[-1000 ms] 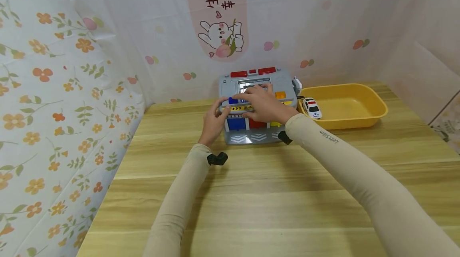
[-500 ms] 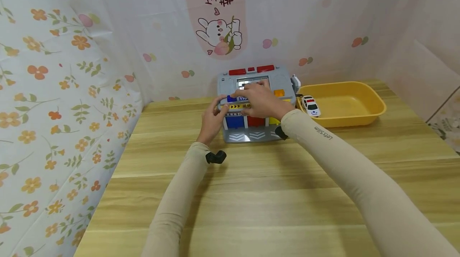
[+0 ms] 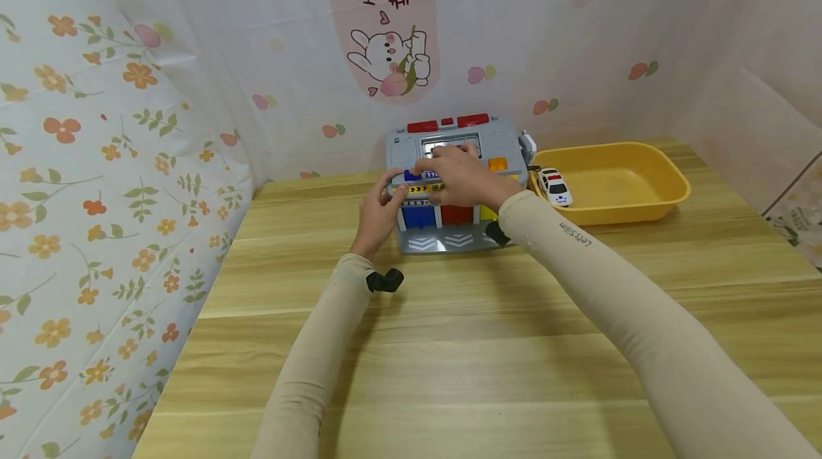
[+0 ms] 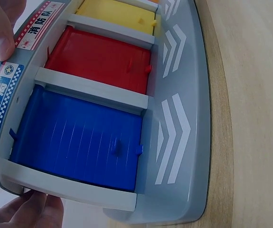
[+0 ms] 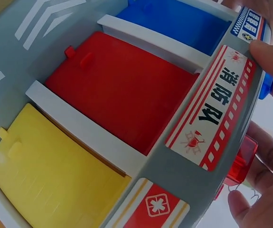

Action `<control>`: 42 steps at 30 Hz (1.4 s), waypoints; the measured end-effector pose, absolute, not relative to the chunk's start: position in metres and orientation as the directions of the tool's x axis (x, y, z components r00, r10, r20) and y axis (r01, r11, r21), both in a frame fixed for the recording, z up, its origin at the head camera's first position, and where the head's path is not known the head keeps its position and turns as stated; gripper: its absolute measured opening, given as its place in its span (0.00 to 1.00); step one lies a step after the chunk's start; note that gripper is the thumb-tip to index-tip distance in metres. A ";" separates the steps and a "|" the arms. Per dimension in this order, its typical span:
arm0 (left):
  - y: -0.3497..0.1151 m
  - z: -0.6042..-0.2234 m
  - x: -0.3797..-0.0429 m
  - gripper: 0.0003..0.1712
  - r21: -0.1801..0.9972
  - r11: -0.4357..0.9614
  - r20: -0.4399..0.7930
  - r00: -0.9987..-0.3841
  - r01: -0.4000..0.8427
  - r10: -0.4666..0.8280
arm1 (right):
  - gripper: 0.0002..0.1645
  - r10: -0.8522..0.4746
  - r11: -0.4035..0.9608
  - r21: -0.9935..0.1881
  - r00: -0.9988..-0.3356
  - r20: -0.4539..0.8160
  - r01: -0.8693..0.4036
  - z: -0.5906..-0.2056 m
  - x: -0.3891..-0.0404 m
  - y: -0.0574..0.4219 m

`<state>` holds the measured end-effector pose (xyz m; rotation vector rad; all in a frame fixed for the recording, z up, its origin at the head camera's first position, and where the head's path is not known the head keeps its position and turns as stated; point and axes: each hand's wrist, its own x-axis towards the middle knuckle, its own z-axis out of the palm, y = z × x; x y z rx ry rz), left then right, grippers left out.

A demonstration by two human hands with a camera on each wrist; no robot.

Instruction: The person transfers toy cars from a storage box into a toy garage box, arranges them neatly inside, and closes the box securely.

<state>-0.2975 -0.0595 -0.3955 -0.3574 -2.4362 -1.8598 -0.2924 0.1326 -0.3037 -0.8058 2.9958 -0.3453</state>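
Observation:
A grey toy garage point(image 3: 507, 141) stands at the back of the table, with a blue door point(image 4: 79, 137), a red door point(image 5: 122, 90) and a yellow door point(image 5: 51, 171), all down. My left hand point(image 3: 377, 215) holds its left end, thumb at the front edge of the roof. My right hand point(image 3: 457, 177) lies over the roof, fingers bent on top beside a blue button point(image 3: 412, 175). Its thumb presses the front edge between the blue-and-white sticker point(image 4: 1, 107) and the red-and-white sticker point(image 5: 212, 109). The right palm hides part of the roof.
Right of the garage is a yellow tray point(image 3: 642, 213). A white toy police car point(image 3: 554, 186) leans on its left rim. A patterned cloth point(image 3: 257, 52) hangs behind the table point(image 3: 437, 345), and a floral one point(image 3: 96, 230) covers the left side.
The head view has tilted slightly, so everything sits a little higher and further left in it. Both hands keep their places on the garage, and the doors look the same.

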 end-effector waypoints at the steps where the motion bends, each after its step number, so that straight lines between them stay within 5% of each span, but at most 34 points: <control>1: -0.060 -0.396 -0.298 0.21 0.945 0.248 0.180 -0.972 0.214 0.152 | 0.31 -0.497 0.843 -0.218 -0.867 0.035 -0.492 -0.304 -0.292 0.132; 42: -0.060 -0.396 -0.297 0.20 0.935 0.289 0.168 -0.973 0.208 0.160 | 0.31 -0.549 0.830 -0.109 -0.836 0.022 -0.548 -0.303 -0.293 0.136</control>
